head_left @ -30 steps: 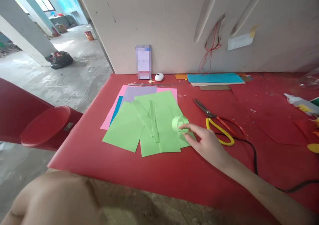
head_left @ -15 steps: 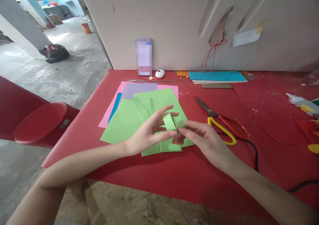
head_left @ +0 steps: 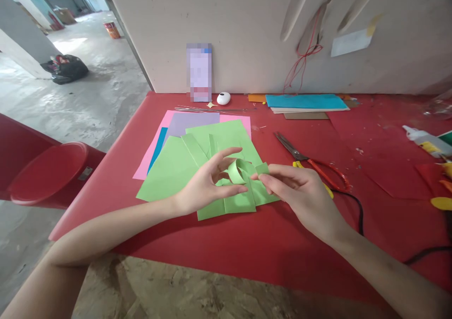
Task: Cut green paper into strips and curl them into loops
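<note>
Over the green paper sheets [head_left: 164, 168], my right hand [head_left: 300, 192] pinches one end of a green paper strip [head_left: 236, 172] between thumb and fingers. The strip's other end is curled into a loop. Around that loop, my left hand [head_left: 201, 182] is open, with thumb and forefinger spread apart. Its other fingers are partly hidden behind the strip. To the right of the sheets, scissors [head_left: 319, 172] with one red and one yellow handle lie on the red table [head_left: 212, 253]; my right hand covers part of the yellow handle.
A phone [head_left: 200, 71] leans against the wall beside a white rounded object [head_left: 223, 98]. Thin wires [head_left: 212, 109] lie before it. Pink paper [head_left: 141, 166] shows under the green sheets. Blue material [head_left: 306, 102] lies at the back; a glue bottle [head_left: 429, 141] is at right. A red stool [head_left: 49, 173] stands left.
The strip's loop has turned and now shows its round opening. My right hand has moved slightly right with the strip's end, and my left thumb and forefinger are spread wider apart.
</note>
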